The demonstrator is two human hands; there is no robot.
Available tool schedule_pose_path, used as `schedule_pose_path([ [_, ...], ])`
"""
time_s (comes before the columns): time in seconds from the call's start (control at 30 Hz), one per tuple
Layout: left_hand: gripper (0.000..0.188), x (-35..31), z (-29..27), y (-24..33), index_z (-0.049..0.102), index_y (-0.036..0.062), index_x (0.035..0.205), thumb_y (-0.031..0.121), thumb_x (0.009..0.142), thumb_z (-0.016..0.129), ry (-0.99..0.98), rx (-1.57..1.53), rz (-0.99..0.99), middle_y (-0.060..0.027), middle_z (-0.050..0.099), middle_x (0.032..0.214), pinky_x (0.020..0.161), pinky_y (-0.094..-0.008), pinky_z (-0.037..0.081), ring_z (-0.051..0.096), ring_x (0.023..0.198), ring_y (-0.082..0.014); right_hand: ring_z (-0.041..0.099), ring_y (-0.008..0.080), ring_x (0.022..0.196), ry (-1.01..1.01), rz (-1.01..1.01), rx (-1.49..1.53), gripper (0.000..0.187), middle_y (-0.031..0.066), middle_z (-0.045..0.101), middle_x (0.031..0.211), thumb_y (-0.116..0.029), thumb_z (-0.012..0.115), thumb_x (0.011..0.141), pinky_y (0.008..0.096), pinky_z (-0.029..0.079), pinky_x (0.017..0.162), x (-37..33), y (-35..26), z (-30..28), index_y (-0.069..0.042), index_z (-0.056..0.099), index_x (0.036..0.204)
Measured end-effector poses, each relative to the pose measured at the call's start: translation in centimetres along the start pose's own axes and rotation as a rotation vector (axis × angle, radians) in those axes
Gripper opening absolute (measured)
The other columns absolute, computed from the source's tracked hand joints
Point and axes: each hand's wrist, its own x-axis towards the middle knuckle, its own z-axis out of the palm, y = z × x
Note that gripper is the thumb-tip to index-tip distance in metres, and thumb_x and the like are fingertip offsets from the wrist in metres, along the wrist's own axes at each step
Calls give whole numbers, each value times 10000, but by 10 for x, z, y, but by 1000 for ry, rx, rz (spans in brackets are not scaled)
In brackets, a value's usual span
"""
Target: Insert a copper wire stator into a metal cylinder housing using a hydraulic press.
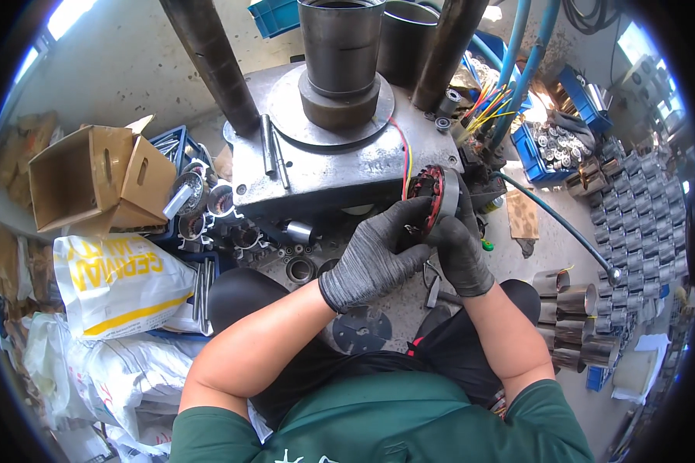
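Observation:
Both of my hands wear dark grey knit gloves and hold a round motor stator [434, 194] with red windings and a metal rim. My left hand [378, 251] grips its near left side. On the stator's right side my right hand [463, 247] has its fingers curled around the rim. Red and yellow wires [404, 154] run from the stator up onto the grey steel press table [316, 166], which carries a thick dark cylinder [340, 54] between two columns.
An open cardboard box [93, 181] and white sacks [120, 282] lie at the left. Blue crates [552, 147] of parts and rows of shiny metal cylinders [641, 208] fill the right. A blue hose [556, 224] crosses the floor. Small rings and a dark disc [361, 330] lie by my knees.

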Motion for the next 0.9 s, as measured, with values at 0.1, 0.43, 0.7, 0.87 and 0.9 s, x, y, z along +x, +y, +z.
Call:
schedule_pose_path([
  [0.1,503,0,-2,0,578,34,1445,90,976,751,7,-349,-108,-66,708,1167,791,-276,570,660,892,-97,579,266,1346,-14,-3,83,971,121,565,1483,-415,805,867,428,469,1151,4,2,-1,-103,320,1648],
  [0.43,239,26,-23,-18,686,-5,1225,161,1065,624,457,-577,-558,-78,726,979,768,-305,575,660,822,-132,570,360,1366,0,140,624,776,128,574,1511,-721,422,1014,567,481,1141,6,-12,1,-164,501,1549],
  [0.7,255,19,-15,-14,699,-25,1240,132,1059,611,390,-517,-239,-105,729,1130,885,-294,564,681,962,-143,559,356,1389,30,339,665,823,130,579,1529,-754,456,988,537,428,1196,4,-4,-4,-154,521,1548],
  [0.87,264,18,-19,-16,703,-5,1238,112,1005,665,116,315,189,-197,610,1383,1091,-406,492,624,1247,-313,577,334,1375,-49,419,653,823,140,561,1542,-736,473,975,534,450,1187,2,1,-14,-144,516,1545],
  [0.9,272,18,-18,-17,705,-1,1237,90,981,683,51,384,218,-228,558,1454,1127,-433,468,589,1303,-353,585,326,1367,-82,432,645,817,142,567,1536,-732,488,973,532,462,1178,2,2,-16,-144,520,1541],
])
